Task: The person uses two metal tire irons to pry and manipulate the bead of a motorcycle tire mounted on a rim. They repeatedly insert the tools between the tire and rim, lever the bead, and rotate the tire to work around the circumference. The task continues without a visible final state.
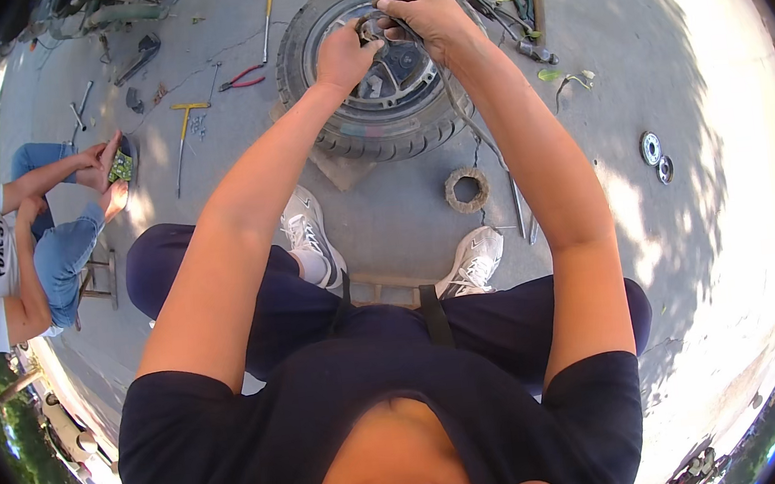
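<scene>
A wheel with a black tire (378, 142) lies flat on the ground ahead of me, with a metal hub in its middle. Over the hub, my left hand (348, 59) is closed, its fingertips at a small brownish metal part that I cannot make out well. Just right of it, my right hand (431, 19) pinches a dark cable (454, 97). From those fingers the cable hangs over the tire and down along my right forearm. Both hands nearly meet, so part of what lies between them is hidden.
Yellow T-handle wrenches (184, 131) and red-handled pliers (243, 79) lie left of the wheel. A hammer (537, 50) lies right, beside more hand tools. A brown ring (467, 190) sits near my right shoe. Two round metal parts (651, 148) lie farther right. A person (50, 228) sits at left.
</scene>
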Demonstrator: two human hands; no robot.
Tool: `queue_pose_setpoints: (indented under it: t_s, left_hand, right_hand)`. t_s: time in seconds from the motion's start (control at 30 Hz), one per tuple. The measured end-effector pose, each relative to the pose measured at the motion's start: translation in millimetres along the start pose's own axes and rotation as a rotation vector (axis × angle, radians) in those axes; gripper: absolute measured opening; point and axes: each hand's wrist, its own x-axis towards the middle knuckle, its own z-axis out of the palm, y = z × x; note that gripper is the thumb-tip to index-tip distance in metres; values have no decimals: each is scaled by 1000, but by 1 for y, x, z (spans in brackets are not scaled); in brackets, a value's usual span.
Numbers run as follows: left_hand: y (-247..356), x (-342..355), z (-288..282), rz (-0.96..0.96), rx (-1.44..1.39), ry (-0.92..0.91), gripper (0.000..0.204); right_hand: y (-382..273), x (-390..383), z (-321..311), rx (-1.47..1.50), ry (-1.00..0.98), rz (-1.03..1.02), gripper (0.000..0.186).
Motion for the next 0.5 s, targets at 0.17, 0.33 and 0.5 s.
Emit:
queue_pose_setpoints:
  t_s: [0.17,0.33,0.5]
  left_hand:
    - [-6,8,-4,-21,-57,-115,33]
    - [-15,20,-27,82,-103,-261,26]
    - [-5,25,-34,58,-54,-345,24]
  right_hand:
    - [-22,58,-10,-503,-109,-22,22]
    - [-45,93,-22,-757,-361,-102,32]
    - [-65,112,-19,-1126,-558,-200,34]
